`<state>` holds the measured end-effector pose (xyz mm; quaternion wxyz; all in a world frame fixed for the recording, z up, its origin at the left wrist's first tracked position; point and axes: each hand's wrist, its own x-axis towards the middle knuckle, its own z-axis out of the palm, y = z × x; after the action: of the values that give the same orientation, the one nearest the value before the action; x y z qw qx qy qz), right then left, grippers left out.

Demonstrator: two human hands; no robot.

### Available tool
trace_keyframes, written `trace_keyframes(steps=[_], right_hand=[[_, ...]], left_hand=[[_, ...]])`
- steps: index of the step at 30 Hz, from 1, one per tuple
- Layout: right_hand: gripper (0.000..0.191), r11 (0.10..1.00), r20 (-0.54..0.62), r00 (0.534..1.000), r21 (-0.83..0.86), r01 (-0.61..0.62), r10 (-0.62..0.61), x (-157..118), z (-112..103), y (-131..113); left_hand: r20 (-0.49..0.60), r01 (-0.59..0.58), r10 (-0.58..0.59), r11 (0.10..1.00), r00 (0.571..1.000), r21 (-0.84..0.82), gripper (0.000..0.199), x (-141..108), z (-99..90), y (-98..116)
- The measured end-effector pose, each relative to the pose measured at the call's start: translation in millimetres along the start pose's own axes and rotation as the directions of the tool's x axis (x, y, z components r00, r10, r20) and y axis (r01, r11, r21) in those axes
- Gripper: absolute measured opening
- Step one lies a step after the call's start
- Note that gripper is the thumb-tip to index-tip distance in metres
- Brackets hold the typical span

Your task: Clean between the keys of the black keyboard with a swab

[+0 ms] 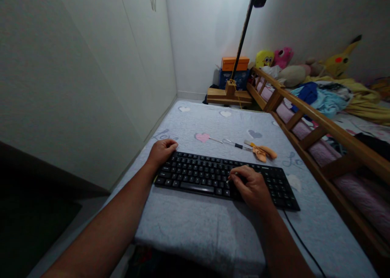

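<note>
A black keyboard [198,187] lies across the light grey-blue cloth in front of me. My left hand [162,152] is closed at the keyboard's upper left corner, fingers curled against its edge. Over the right part of the keys, my right hand [248,184] pinches a thin white-tipped swab [228,182]; its tip points down at the keys, and most of the stick is hidden by the fingers. Behind the keyboard lie a thin white stick [215,140], a slim metal tool with a black grip [239,146], an orange-and-pale brush-like item [249,143] and a bunched orange cloth [263,153].
The keyboard cable [300,239] runs off toward the front right. A wooden bed rail [319,119] borders the right side, with bedding and plush toys beyond. White cupboard doors [100,67] stand at left. A lamp pole [242,42] rises from a wooden base behind the table.
</note>
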<state>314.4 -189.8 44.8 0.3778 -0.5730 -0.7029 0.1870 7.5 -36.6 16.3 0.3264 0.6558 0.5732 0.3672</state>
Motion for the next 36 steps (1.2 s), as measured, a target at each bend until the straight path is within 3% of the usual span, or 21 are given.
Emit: trace_keyframes(steps=[18, 36], right_hand=[[0.015, 0.999, 0.021, 1.0, 0.051, 0.019, -0.02, 1.2, 6.6, -6.8], [0.015, 0.999, -0.053, 0.998, 0.001, -0.041, 0.041, 1.0, 1.1, 2.7]], left_hand=[[-0.018, -0.025, 0.026, 0.998, 0.999, 0.052, 0.029, 0.9, -0.4, -1.5], [-0.007, -0.026, 0.026, 1.0, 1.0, 0.014, 0.03, -0.2, 0.0, -1.9]])
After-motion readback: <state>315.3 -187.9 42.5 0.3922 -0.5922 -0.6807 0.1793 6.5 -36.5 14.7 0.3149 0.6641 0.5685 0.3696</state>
